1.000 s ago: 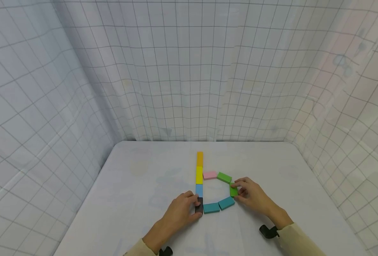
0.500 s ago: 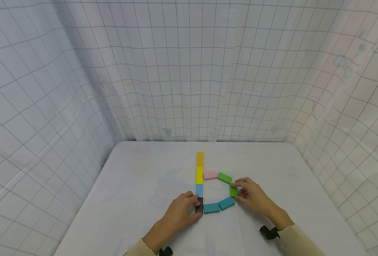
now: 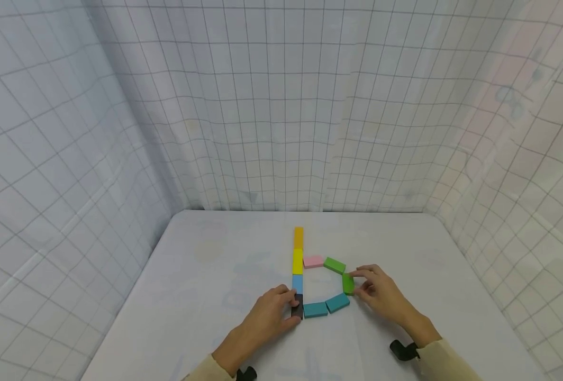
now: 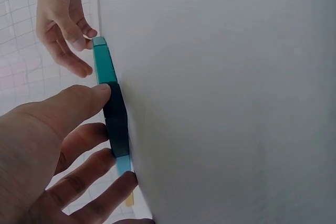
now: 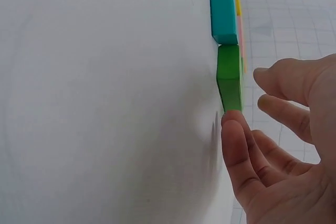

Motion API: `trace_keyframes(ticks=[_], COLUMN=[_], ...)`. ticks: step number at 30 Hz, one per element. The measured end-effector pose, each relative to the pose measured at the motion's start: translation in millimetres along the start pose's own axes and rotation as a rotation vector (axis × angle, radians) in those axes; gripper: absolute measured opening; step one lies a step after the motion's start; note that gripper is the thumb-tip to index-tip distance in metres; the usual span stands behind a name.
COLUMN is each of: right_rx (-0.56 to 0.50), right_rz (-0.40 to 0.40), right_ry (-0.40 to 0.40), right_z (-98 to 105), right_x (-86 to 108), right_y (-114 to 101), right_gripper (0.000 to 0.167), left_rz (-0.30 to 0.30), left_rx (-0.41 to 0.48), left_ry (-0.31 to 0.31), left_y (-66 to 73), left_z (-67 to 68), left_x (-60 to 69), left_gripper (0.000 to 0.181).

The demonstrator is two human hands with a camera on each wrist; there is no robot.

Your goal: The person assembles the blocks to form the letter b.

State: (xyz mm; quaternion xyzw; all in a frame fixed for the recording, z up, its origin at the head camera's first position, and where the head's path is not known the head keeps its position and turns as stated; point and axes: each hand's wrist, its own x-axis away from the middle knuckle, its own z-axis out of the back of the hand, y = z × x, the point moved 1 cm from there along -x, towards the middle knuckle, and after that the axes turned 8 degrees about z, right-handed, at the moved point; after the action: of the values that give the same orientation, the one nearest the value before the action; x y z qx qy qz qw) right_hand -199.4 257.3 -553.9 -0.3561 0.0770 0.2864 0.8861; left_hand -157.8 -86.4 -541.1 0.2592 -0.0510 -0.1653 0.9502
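A black block point(image 3: 297, 312) lies at the near end of a straight column, and my left hand point(image 3: 268, 315) holds it between thumb and fingers. In the left wrist view, the thumb presses the end of this dark block point(image 4: 117, 121). My right hand point(image 3: 381, 297) is just right of a green block point(image 3: 348, 284), its fingers loosely spread. The right wrist view shows the thumb apart from that green block point(image 5: 229, 72), while one fingertip is close to its far end; whether it touches is unclear. Two teal blocks point(image 3: 315, 310) curve between the black and green ones.
Beyond the black block, the column continues with light blue point(image 3: 297, 283), yellow point(image 3: 298, 261) and orange point(image 3: 299, 238) blocks. A pink block point(image 3: 313, 261) and another green block point(image 3: 335, 265) form the upper curve. Gridded white curtains point(image 3: 281, 121) surround the white table point(image 3: 205, 264).
My right hand has loosened from the green block and drawn slightly right, its thumb coming away. My left hand stays on the black block, and the blocks keep their arrangement.
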Motion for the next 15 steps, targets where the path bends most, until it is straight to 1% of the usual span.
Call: trace_keyframes(ticks=[3,6,11,15], right_rx=[0.016,0.024,0.024,0.034], right_rz=[-0.019,-0.026,-0.015,0.006], right_ry=[0.023,0.047,0.087,0.113], right_z=[2,4,8,11], right_x=[1.2,2.6,7.1,10.7], right_y=[1,2,3,6], right_gripper=[0.042,0.043,0.043,0.043], left_rz=[0.005,0.005,-0.006,-0.006], left_rx=[0.017,0.03,0.065,0.092], left_ry=[-0.026,-0.038,-0.035,-0.047], left_y=[-2.6,-6.8,-13.2,-15.7], left_z=[0.2,-0.9,-2.0,-0.4], left_x=[-0.9,-1.2,1.1,2.7], left_gripper=[0.033,0.03,0.028,0.03])
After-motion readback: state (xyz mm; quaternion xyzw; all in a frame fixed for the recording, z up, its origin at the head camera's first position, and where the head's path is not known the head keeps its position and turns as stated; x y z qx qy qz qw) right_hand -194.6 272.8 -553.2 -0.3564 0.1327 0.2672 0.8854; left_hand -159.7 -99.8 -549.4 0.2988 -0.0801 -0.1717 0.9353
